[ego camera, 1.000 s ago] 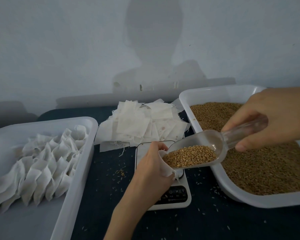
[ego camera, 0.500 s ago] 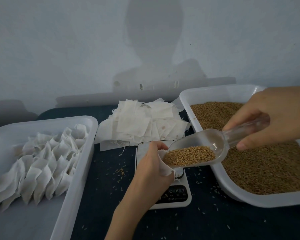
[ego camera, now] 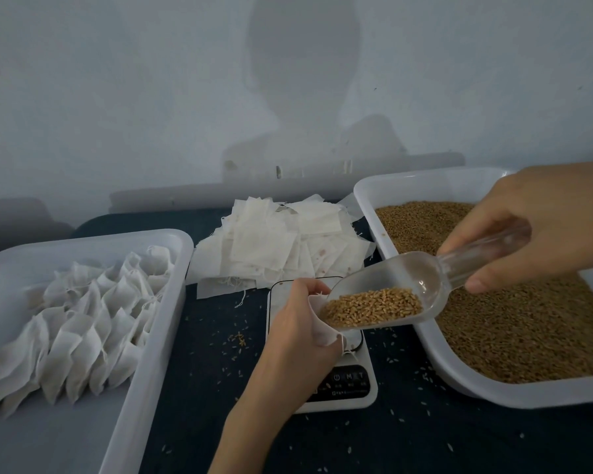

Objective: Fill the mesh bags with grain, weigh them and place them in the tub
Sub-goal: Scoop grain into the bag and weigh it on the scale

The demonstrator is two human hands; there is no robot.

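My left hand (ego camera: 300, 331) pinches a mesh bag (ego camera: 319, 328) open over the scale (ego camera: 339, 388); my right hand (ego camera: 541, 224) grips the clear scoop (ego camera: 408, 285) of grain (ego camera: 374, 306) at its mouth. Filled bags (ego camera: 83, 326) lie in the tub (ego camera: 144, 371) at the table's left edge.

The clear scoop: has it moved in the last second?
No. The scoop keeps its place over the scale, its tip at the bag.
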